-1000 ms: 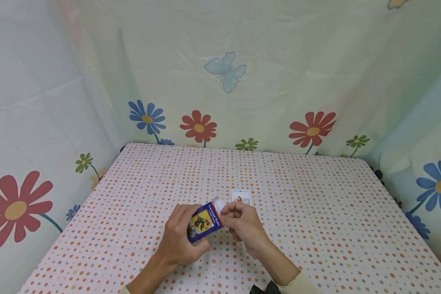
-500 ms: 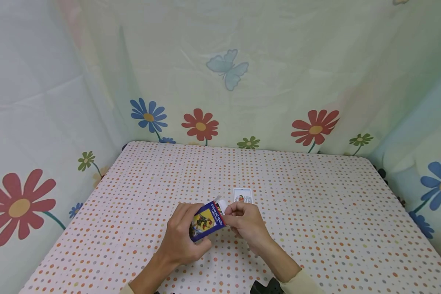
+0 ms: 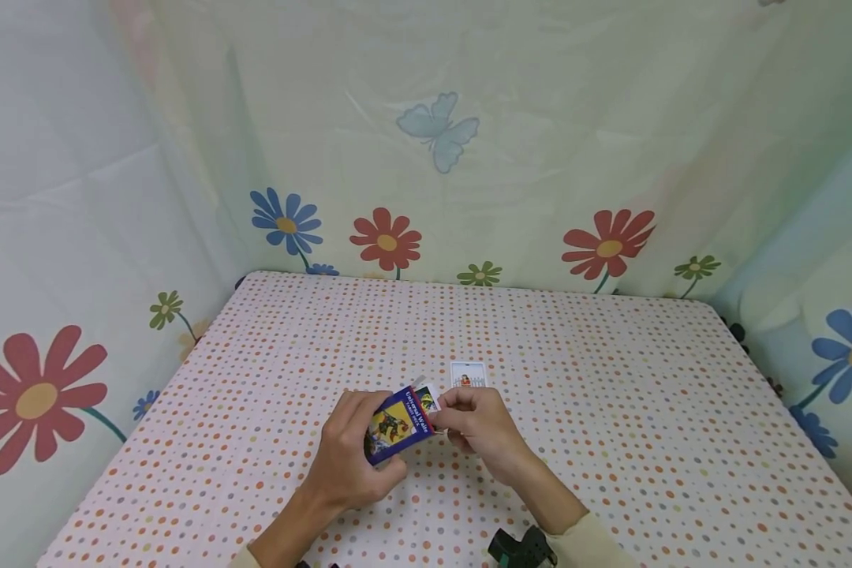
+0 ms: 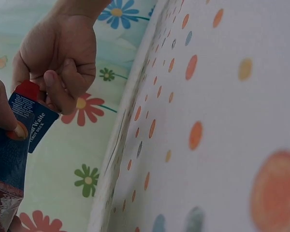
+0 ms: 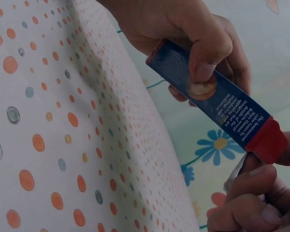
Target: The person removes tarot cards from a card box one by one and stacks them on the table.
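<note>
- The left hand (image 3: 345, 457) grips the blue card box (image 3: 397, 426) across its body, its thumb along the near edge and its fingers at the far edge.
- The box is held above the dotted tablecloth (image 3: 610, 442), tilted, its open end toward the right hand (image 3: 484, 430); its front shows a yellow picture and the words "Universal Waite Tarot Deck".
- A picture card (image 3: 427, 398) shows partly out of the box's open end.
- The right hand is at that end, thumb and index finger bent and close together beside the card; whether they pinch the card or only the box's edge cannot be told.
- In the right wrist view, a red flap (image 5: 268, 142) stands at the end of the box, right beside the right hand's fingers.
- A loose card (image 3: 468, 373) lies on the tablecloth just beyond the right hand, its near part hidden.
- A black device (image 3: 521, 548) shows beside the right sleeve (image 3: 589, 544).
- Behind the table hangs a pale curtain (image 3: 539, 126) printed with flowers and a blue butterfly (image 3: 439, 130).
</note>
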Tool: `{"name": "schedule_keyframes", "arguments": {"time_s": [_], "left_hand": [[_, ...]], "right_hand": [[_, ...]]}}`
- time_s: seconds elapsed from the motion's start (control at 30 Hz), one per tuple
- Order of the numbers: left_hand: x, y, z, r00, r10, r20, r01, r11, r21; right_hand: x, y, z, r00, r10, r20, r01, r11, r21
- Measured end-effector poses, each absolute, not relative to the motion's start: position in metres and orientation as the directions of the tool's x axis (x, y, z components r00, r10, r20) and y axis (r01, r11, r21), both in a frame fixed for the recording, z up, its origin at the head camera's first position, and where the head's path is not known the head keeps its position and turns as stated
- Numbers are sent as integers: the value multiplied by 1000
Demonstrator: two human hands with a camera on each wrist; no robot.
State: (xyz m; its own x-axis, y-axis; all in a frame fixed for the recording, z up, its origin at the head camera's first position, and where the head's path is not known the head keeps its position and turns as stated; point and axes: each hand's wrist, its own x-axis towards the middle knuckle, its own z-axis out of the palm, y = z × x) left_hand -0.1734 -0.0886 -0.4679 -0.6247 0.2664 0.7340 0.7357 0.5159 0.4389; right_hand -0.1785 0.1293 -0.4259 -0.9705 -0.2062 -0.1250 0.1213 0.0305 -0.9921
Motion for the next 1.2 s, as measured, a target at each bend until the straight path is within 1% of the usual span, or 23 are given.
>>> {"name": "schedule_keyframes", "arguments": {"time_s": [0.4, 0.67, 1.0, 1.2], "left_hand": [[-171, -87, -471, -626, 263, 734, 732, 522, 438], [-171, -85, -470, -598, 256, 759, 745, 526, 409], [-170, -87, -470, -622, 270, 735, 734, 526, 429], [-172, -87, -468, -614, 268, 743, 740, 523, 423]], "right_hand": [[-185, 138, -436, -953, -261, -152, 159, -6, -987], [-188, 146, -438, -941, -312, -129, 148, -36, -988], [-194, 154, -438, -901, -394, -183, 208, -21, -978], [-198, 159, -440, -889, -421, -181, 232, -72, -970]]}}
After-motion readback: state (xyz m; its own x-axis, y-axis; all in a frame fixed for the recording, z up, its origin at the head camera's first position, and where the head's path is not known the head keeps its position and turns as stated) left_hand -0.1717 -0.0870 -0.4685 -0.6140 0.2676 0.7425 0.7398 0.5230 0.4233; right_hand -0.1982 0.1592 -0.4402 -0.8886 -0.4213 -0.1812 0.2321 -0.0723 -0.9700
